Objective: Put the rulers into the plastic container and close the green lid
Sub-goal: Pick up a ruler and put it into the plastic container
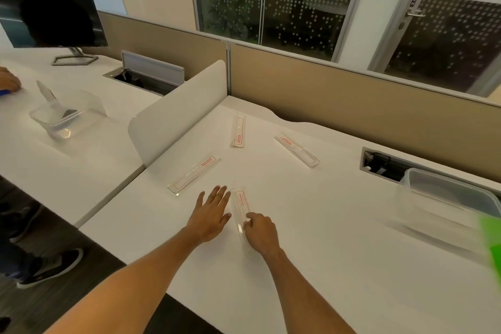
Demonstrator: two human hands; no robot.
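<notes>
Pinching: the right hand (pixel 261 233) is pressing its curled fingertips (pixel 248 221) on the near ruler (pixel 242 207), thumb and first finger closing on the ruler's edge.
Left hand (pixel 210 215): it is lying flat on the white desk (pixel 339 266) with its fingers spread apart, just beside the near ruler and holding nothing.
Near ruler: it is lying between the two hands, pointing away from the person.
Left ruler (pixel 193 175): it is lying slanted on the desk, a little past the left hand.
Far ruler (pixel 238 131): it is lying close to the white divider (pixel 173 114).
Right ruler (pixel 298 150): it is lying slanted, well apart from the hands.
Plastic container (pixel 447 199): it is sitting open at the right side of the desk, far from the rulers.
Green lid (pixel 490 238): it is showing blurry at the right edge, just in front of the container.
Other desk: a second clear box (pixel 67 115) is sitting there, with someone else's hand (pixel 9 83) near it.
</notes>
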